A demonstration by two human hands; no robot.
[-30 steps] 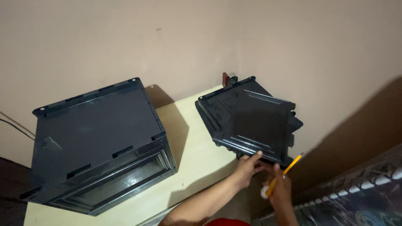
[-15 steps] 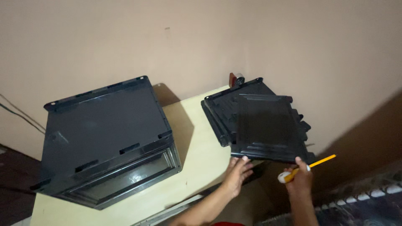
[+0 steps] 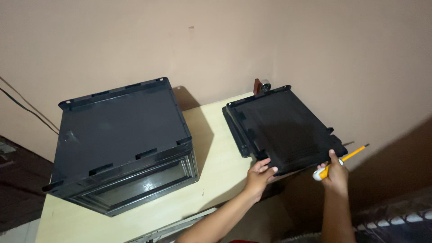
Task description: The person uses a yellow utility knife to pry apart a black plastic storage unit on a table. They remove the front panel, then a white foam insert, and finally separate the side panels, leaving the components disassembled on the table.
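A flat black panel (image 3: 283, 128) lies at the right end of a pale wooden table (image 3: 211, 153), stacked on another black panel and overhanging the table's edge. My left hand (image 3: 258, 174) grips the top panel's near left corner. My right hand (image 3: 334, 173) holds a yellow-handled screwdriver (image 3: 342, 159) and presses its thumb on the panel's near right corner. A large black boxy appliance shell (image 3: 121, 139) with a glass-fronted opening sits on the table's left half.
A beige wall stands right behind the table. A small brown and black object (image 3: 260, 85) sits behind the panels by the wall. Dark cables (image 3: 27, 112) run down the wall at the left. A patterned fabric (image 3: 396, 220) lies at the bottom right.
Both hands moved onto the top panel's near corners. The right hand with the screwdriver came up from below the edge to the panel. The view shifted slightly.
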